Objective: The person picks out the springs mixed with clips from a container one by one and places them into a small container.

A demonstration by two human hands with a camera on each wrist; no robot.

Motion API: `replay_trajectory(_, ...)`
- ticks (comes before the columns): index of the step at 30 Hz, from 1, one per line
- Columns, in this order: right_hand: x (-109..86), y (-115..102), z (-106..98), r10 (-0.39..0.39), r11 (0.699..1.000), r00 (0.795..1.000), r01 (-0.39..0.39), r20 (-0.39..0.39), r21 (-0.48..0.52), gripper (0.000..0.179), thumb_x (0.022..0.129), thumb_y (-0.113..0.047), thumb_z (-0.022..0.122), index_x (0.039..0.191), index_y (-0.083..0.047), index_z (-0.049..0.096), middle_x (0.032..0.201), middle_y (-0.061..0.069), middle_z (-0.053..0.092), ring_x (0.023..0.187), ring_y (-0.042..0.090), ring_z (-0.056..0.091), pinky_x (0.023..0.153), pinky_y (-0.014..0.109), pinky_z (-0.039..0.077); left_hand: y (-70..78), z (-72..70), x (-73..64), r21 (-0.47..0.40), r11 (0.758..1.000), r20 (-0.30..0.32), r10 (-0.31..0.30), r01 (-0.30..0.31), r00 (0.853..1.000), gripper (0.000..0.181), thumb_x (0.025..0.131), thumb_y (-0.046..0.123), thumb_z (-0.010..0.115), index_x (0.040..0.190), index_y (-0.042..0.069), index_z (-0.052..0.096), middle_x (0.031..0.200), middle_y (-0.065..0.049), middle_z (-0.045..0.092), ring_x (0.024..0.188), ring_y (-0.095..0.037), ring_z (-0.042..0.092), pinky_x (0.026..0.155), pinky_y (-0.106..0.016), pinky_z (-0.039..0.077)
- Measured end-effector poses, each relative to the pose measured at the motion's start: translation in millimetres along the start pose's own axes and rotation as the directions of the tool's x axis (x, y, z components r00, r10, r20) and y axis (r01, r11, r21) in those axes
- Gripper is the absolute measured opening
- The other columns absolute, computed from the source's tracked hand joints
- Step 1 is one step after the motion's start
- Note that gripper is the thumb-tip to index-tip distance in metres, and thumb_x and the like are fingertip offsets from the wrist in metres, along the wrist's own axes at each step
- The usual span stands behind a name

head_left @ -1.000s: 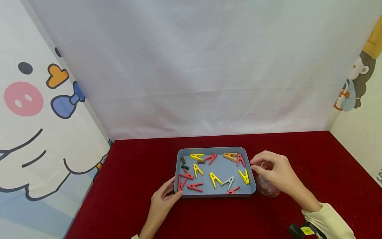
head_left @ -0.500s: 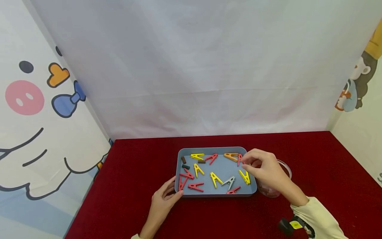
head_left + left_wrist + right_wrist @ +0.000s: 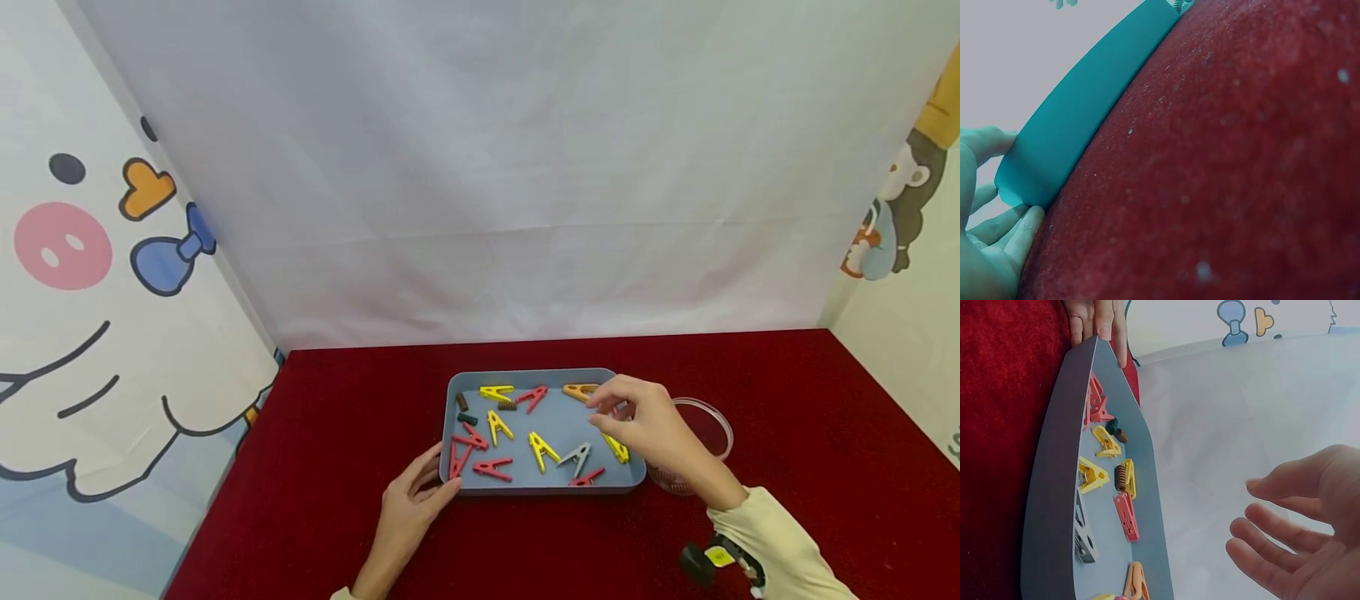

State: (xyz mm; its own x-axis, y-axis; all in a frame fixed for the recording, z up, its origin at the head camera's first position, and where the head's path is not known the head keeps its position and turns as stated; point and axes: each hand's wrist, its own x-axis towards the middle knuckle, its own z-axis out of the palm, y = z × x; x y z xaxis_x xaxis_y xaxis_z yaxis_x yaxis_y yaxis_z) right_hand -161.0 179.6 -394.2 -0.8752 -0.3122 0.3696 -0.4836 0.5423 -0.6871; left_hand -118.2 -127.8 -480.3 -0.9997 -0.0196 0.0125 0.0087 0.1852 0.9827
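A shallow blue-grey tray (image 3: pixel 555 423) lies on the red cloth with several plastic clips in it. They include red clips (image 3: pixel 492 469), yellow clips (image 3: pixel 542 451), a grey clip (image 3: pixel 576 457) and an orange clip (image 3: pixel 579 391). My left hand (image 3: pixel 408 510) holds the tray's near left corner, thumb at the front and fingers along the side. Over the tray's right end hovers my right hand (image 3: pixel 647 422), its fingers loosely bent and holding nothing; it partly hides clips there. In the right wrist view the right hand's fingers (image 3: pixel 1266 531) stand apart from one another.
Small ribbed coils, brown (image 3: pixel 507 407) and dark green (image 3: pixel 467 418), lie among the clips. Just right of the tray stands a clear round container (image 3: pixel 722 417), partly behind my right forearm. A white cloth wall (image 3: pixel 525 208) rises behind the red table (image 3: pixel 337 417).
My right hand has moved left from above the clear container to over the tray's right end, uncovering the container's rim. My left hand and the tray stay in place.
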Motion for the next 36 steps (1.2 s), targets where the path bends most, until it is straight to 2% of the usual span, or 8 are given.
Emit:
replay_trajectory(8, 8.5, 3, 13, 0.022, 1.000, 0.999, -0.023, 0.031, 0.019, 0.016, 0.073, -0.008, 0.070, 0.083, -0.020, 0.065, 0.083, -0.001, 0.060, 0.070, 0.007, 0.055, 0.060, 0.028, 0.048, 3.8, -0.8, 0.2, -0.005, 1.000, 0.005, -0.002, 0.002, 1.000, 0.057, 0.075, 0.020, 0.071, 0.127, 0.016, 0.049, 0.120, -0.010, 0.052, 0.107, -0.023, 0.050, 0.075, -0.023, 0.047)
replay_trajectory(16, 15.0, 13, 27, 0.044, 0.999, 0.998, -0.044, 0.043, 0.006, 0.015, 0.073, -0.007, 0.070, 0.083, -0.018, 0.066, 0.083, -0.006, 0.059, 0.070, 0.009, 0.056, 0.059, 0.026, 0.046, 2.3, -1.1, 0.0, 0.004, 1.000, 0.003, -0.008, 0.008, 1.000, 0.057, 0.074, 0.022, 0.071, 0.127, 0.016, 0.049, 0.120, -0.010, 0.052, 0.107, -0.023, 0.050, 0.076, -0.024, 0.047)
replay_trajectory(21, 18.1, 17, 34, 0.078, 0.996, 0.995, -0.080, 0.059, 0.028, 0.013, 0.073, -0.008, 0.070, 0.082, -0.017, 0.067, 0.089, -0.002, 0.061, 0.070, 0.010, 0.057, 0.060, 0.025, 0.047, 3.7, -0.6, -0.5, 0.011, 1.000, 0.000, 0.007, -0.007, 1.000, 0.056, 0.075, 0.022, 0.071, 0.126, 0.016, 0.050, 0.119, -0.010, 0.053, 0.106, -0.023, 0.051, 0.075, -0.023, 0.047)
replay_trajectory(26, 22.6, 18, 42, 0.062, 0.997, 0.996, -0.065, 0.069, 0.049, 0.012, 0.073, -0.007, 0.070, 0.082, -0.015, 0.067, 0.097, 0.005, 0.061, 0.071, 0.012, 0.059, 0.060, 0.024, 0.048, 5.2, -0.8, -1.2, 0.003, 1.000, 0.000, 0.003, -0.003, 1.000, 0.055, 0.075, 0.022, 0.071, 0.125, 0.016, 0.051, 0.118, -0.010, 0.053, 0.106, -0.022, 0.051, 0.075, -0.023, 0.047)
replay_trajectory(36, 31.2, 16, 56, 0.099, 0.994, 0.989, -0.104, 0.110, 0.036, 0.011, 0.075, -0.008, 0.068, 0.081, -0.017, 0.065, 0.088, 0.000, 0.061, 0.073, 0.014, 0.059, 0.054, 0.026, 0.046, 3.6, -0.8, -0.7, -0.001, 1.000, 0.007, -0.001, 0.001, 1.000, 0.055, 0.075, 0.021, 0.071, 0.126, 0.015, 0.050, 0.118, -0.011, 0.052, 0.106, -0.023, 0.051, 0.076, -0.023, 0.047)
